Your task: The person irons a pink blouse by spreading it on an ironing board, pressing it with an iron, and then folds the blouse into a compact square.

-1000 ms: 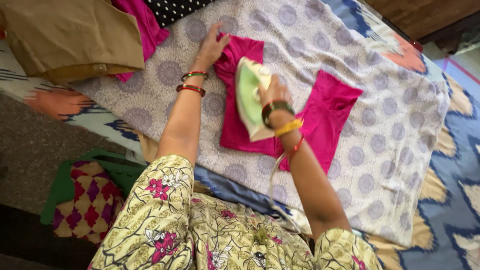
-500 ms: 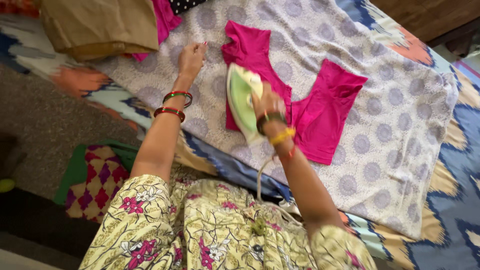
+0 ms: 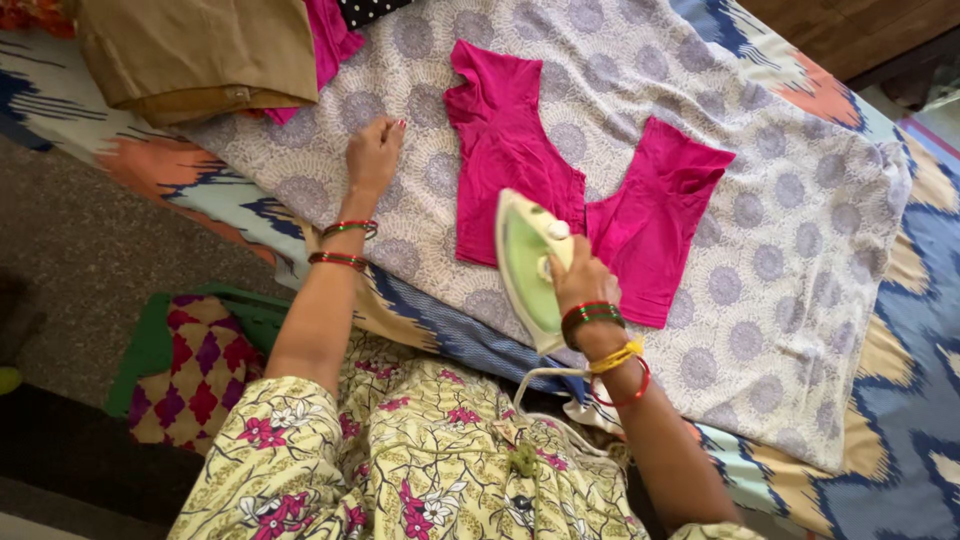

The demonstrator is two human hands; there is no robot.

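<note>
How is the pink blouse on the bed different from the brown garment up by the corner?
The pink blouse is spread open and flat on the patterned sheet, its sleeves out; the brown garment lies folded in a thick stack. The blouse is bright magenta, the brown garment a dull tan. The right hand holds a green iron at the blouse's lower edge; nothing touches the brown garment. Both are plain, unpatterned cloth.

The pale green and cream plastic iron (image 3: 528, 268) looks smooth and slightly glossy, lying over a matt pink cloth blouse (image 3: 560, 180). Under it spreads a soft grey printed cotton sheet (image 3: 780, 200), and at 11 o'clock lies folded, matt tan cloth (image 3: 190, 50).
</note>
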